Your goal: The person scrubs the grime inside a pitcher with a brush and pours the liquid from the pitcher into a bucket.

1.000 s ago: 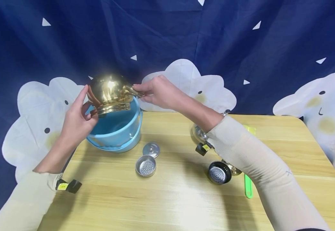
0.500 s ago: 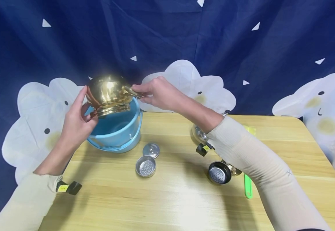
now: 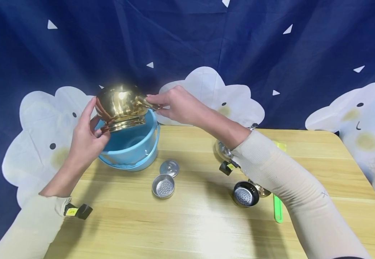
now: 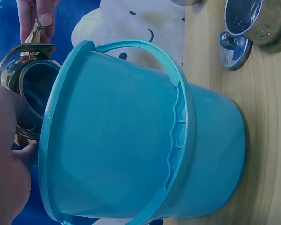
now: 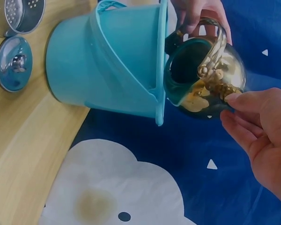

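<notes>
A shiny gold teapot point(image 3: 120, 102) is upside down above the light blue bucket point(image 3: 132, 156), its mouth turned toward the bucket's opening. My left hand point(image 3: 87, 140) grips its left side near the rim, thumb low and fingers spread up the body. On the opposite side my right hand point(image 3: 179, 106) pinches a narrow projecting part that looks like the spout. Seen from the left wrist, the teapot's round mouth point(image 4: 40, 86) lies close to the bucket's rim point(image 4: 49, 122). The right wrist view shows a curved handle point(image 5: 218, 44) on the teapot; nothing can be seen pouring out.
A silver strainer cup point(image 3: 163, 187) and a small round lid point(image 3: 169, 168) lie in front of the bucket. Farther right are a dark-rimmed strainer cup point(image 3: 245, 194), a gold piece point(image 3: 262, 190), a green handle point(image 3: 278, 208) and a silver object point(image 3: 223, 150), partly behind my right sleeve.
The teapot has shifted very slightly left and down with both hands on it. Everything on the table stays where it was.
</notes>
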